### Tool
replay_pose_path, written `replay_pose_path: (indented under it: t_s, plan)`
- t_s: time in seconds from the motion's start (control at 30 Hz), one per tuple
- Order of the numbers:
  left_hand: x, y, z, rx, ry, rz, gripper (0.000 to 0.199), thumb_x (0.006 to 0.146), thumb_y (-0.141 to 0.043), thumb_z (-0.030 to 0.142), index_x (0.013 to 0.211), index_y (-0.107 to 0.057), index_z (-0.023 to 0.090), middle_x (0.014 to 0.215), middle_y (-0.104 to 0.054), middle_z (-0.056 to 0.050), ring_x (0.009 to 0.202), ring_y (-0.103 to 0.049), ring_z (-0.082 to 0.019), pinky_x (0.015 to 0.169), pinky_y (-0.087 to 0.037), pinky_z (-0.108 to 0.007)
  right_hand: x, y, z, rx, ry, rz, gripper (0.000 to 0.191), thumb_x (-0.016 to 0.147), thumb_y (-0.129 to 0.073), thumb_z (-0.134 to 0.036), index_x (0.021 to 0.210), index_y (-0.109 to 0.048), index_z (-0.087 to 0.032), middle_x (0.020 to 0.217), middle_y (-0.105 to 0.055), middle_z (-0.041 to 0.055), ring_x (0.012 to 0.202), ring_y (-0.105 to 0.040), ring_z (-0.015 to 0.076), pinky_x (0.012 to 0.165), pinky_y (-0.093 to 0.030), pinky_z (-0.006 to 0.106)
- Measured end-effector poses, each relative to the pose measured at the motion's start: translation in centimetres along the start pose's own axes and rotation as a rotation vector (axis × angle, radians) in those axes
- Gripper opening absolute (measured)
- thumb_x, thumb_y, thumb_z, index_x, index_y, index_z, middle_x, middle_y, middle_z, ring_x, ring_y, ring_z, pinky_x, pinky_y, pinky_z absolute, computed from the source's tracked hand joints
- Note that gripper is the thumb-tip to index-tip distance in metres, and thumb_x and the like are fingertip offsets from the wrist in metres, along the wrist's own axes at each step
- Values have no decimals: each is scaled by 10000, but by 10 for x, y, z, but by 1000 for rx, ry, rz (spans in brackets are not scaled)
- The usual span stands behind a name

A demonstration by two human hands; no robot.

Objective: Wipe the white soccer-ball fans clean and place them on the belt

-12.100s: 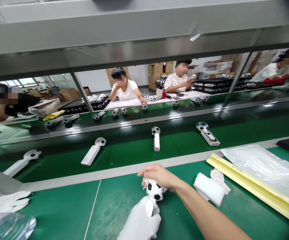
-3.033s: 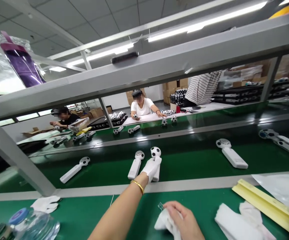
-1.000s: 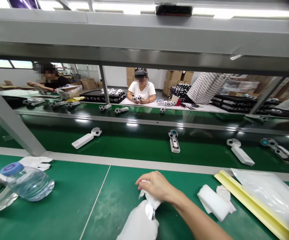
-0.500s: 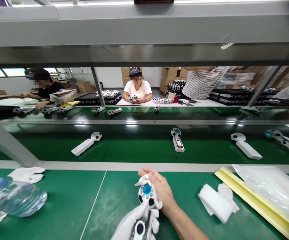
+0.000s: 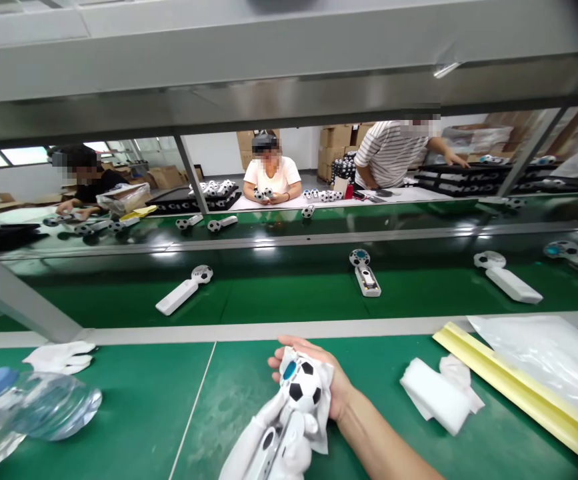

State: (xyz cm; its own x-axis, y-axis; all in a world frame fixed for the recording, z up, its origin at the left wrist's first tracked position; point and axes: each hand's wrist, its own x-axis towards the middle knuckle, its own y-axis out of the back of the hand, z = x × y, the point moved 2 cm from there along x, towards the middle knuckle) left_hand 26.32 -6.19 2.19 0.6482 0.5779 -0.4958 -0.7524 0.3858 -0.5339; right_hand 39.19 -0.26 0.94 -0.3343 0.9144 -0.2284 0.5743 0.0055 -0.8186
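The bare right hand (image 5: 321,373) curled its grip around a white cloth (image 5: 325,427) and the ball head of a football gadget (image 5: 302,385), held just above the green worktop (image 5: 133,413). The gloved left hand (image 5: 281,443) pressed its grip around the gadget's white handle (image 5: 267,455). Another white cloth (image 5: 436,397) lay to the right, and matching gadgets (image 5: 366,272) sat on the belt (image 5: 289,300) beyond.

cardboard cartons (image 5: 336,137) against a white wall (image 5: 213,157), windows (image 5: 23,155) far left
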Motion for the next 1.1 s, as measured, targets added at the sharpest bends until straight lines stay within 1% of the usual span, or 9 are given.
replay_pose_path:
  t_s: [0.17,0.27,0.33,0.43,0.5,0.6,0.7,0.9,1.1]
  plan:
    - [-2,4,1,43,13,25,313,880,-499,404,1020,-543,127,881,-574,-44,707,-558,-118,611,-504,-267,2,14,-9,14,53,146,328,643,-687,-199,952,-617,-116,737,-673,89,629,-637,218,617,-490,331]
    - [-5,3,3,59,30,26,313,879,-503,396,1034,-540,125,901,-574,-47,726,-562,-122,628,-508,-275,-4,12,-22,-8,216,236,267,693,-673,-251,939,-624,-159,814,-675,58,721,-633,189,712,-494,309]
    - [-5,1,3,63,39,26,320,879,-503,398,1043,-538,126,910,-574,-49,736,-565,-126,637,-510,-282,-13,1,-28,-268,361,238,254,772,-611,-330,977,-630,-181,902,-672,63,802,-623,202,774,-479,329]
    - [-5,-4,1,64,44,29,329,880,-497,411,1037,-539,126,903,-575,-49,734,-565,-127,639,-509,-285,-26,-22,-26,-996,580,49,241,836,-499,-301,992,-661,-215,974,-666,61,918,-582,233,866,-408,380]
    - [-5,-7,-2,64,45,35,349,880,-483,438,1020,-543,123,868,-575,-42,701,-559,-120,620,-502,-276,-27,-27,-21,-1233,563,-43,255,832,-466,-240,974,-676,-223,970,-671,52,917,-576,226,853,-395,372]
    - [0,-9,-5,71,45,46,393,883,-446,488,982,-551,122,784,-567,-26,620,-533,-103,576,-480,-256,-19,-13,-19,-912,235,4,249,815,-495,-273,972,-667,-186,744,-663,34,622,-571,156,584,-416,271]
    - [6,-7,-5,83,32,63,440,882,-404,535,953,-558,129,760,-563,-29,614,-529,-109,560,-470,-255,-12,1,-18,-395,-21,-8,293,729,-631,-290,972,-658,-128,643,-617,22,528,-533,125,507,-394,227]
    - [0,10,8,152,-1,98,352,884,-461,461,1000,-547,139,868,-572,-45,699,-546,-118,610,-491,-268,-3,18,-14,-13,148,240,299,623,-720,-188,909,-654,-129,729,-656,44,621,-607,160,578,-481,251]
    - [-7,12,13,232,-39,146,324,881,-491,414,1062,-530,149,939,-570,-60,761,-559,-138,640,-509,-292,1,30,-13,145,186,279,288,664,-697,-160,945,-635,-161,746,-668,51,653,-638,183,626,-535,301]
